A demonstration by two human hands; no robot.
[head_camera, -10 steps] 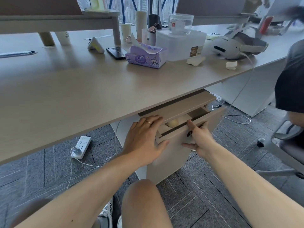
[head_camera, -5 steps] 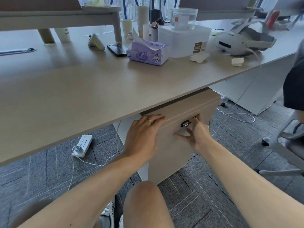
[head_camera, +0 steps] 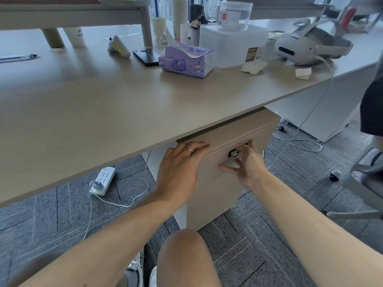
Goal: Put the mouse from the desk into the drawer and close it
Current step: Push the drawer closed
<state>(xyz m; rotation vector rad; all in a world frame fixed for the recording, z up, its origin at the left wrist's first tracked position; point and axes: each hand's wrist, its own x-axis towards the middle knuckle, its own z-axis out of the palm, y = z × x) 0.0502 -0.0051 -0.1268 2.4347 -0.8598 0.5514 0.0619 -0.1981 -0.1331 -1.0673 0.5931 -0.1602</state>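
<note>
Head view: the drawer point(head_camera: 226, 151) under the desk point(head_camera: 103, 112) sits flush with the cabinet front, closed, and the mouse cannot be seen anywhere. The left hand point(head_camera: 178, 168) lies flat and open against the drawer's left corner, fingers spread, a ring on one finger, gripping nothing. The right hand point(head_camera: 247, 164) rests open on the drawer face, thumb stretched to the left below the metal lock point(head_camera: 233, 153), the other fingers reaching up past it to the drawer's top edge; it holds nothing either.

On the desk a purple tissue pack point(head_camera: 186, 62) printed with a small bear and stars has one tissue poking out; its writing is too small to read. Just left of it lies a black phone point(head_camera: 146, 57), face down. Behind the pack stands a white box point(head_camera: 233, 46) with a brown label that begins "PLASTIC"; the lines below are illegible. A clear jar point(head_camera: 235, 15) with a small red square mark on its white label stands on that box. To the right lies a grey headset point(head_camera: 304, 48), its white cable dropping over the desk edge to the floor. A paper cup point(head_camera: 75, 36) at the back left bears dark lettering that cannot be made out.

On the carpet below the desk lies a white power strip point(head_camera: 103, 180) with a plug in it.
</note>
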